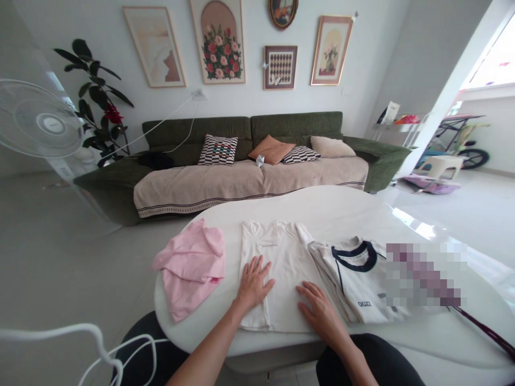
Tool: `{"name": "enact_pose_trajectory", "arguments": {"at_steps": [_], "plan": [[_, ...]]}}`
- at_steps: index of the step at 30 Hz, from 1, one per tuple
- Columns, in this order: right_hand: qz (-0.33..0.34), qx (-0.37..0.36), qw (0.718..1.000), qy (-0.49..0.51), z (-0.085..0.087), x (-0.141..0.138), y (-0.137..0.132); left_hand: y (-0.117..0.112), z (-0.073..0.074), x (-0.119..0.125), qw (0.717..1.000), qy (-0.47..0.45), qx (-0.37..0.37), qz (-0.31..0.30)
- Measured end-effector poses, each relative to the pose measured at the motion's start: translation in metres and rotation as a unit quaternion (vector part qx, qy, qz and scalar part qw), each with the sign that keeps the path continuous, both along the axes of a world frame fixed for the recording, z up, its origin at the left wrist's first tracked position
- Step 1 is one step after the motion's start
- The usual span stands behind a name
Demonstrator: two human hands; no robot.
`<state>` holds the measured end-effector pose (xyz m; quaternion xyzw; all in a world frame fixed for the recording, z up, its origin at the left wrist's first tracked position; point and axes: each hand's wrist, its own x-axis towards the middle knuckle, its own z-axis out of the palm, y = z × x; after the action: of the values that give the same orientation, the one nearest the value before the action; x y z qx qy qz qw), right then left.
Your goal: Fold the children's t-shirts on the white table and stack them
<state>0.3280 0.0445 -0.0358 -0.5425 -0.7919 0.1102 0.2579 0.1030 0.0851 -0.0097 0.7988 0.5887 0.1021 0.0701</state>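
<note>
A folded white shirt (281, 257) lies in front of me on the white table (330, 209). My left hand (253, 284) rests flat on its left half, fingers spread. My right hand (317, 308) lies flat on its lower right part, fingers stretched out. Neither hand holds anything. A crumpled pink garment (191, 271) sits to the left, hanging over the table edge. To the right lies a folded white shirt with a navy collar (356, 279), touching the white shirt's right side.
A blurred patch (424, 273) covers something on the table's right. A dark cord (486, 329) runs off the right edge. A green sofa (249, 161) with cushions stands behind the table. A fan (38, 120) is at the left, a white cable (96, 343) near me.
</note>
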Motion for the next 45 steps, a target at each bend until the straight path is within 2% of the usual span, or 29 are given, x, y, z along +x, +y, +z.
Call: {"name": "enact_pose_trajectory", "arguments": {"at_steps": [24, 30, 34, 36, 38, 39, 42, 45], "plan": [[0.005, -0.027, 1.000, 0.003, 0.005, 0.001, 0.001, 0.002, -0.003, -0.002, 1.000, -0.002, 0.015, -0.005], [0.008, -0.066, 0.998, -0.005, 0.017, -0.007, -0.014, 0.002, -0.003, -0.010, 1.000, 0.008, 0.005, -0.023], [0.065, -0.090, 0.994, -0.002, 0.032, -0.013, -0.024, -0.002, -0.006, -0.031, 0.999, 0.010, 0.007, -0.039], [0.101, -0.106, 0.989, 0.010, 0.044, -0.012, -0.011, -0.005, -0.009, -0.040, 0.999, 0.008, 0.014, -0.045], [0.090, -0.109, 0.990, 0.008, 0.057, -0.009, 0.019, -0.008, -0.011, -0.046, 0.999, 0.006, 0.019, -0.041], [0.058, -0.107, 0.993, -0.002, 0.064, -0.008, 0.040, -0.009, -0.011, -0.047, 0.999, 0.006, 0.020, -0.038], [-0.097, -0.107, 0.988, -0.044, 0.076, -0.009, 0.114, -0.011, -0.008, -0.045, 1.000, 0.002, 0.012, -0.029], [-0.172, -0.121, 0.976, -0.048, 0.074, -0.019, 0.173, -0.010, -0.004, -0.045, 0.999, -0.005, -0.006, -0.032]]}}
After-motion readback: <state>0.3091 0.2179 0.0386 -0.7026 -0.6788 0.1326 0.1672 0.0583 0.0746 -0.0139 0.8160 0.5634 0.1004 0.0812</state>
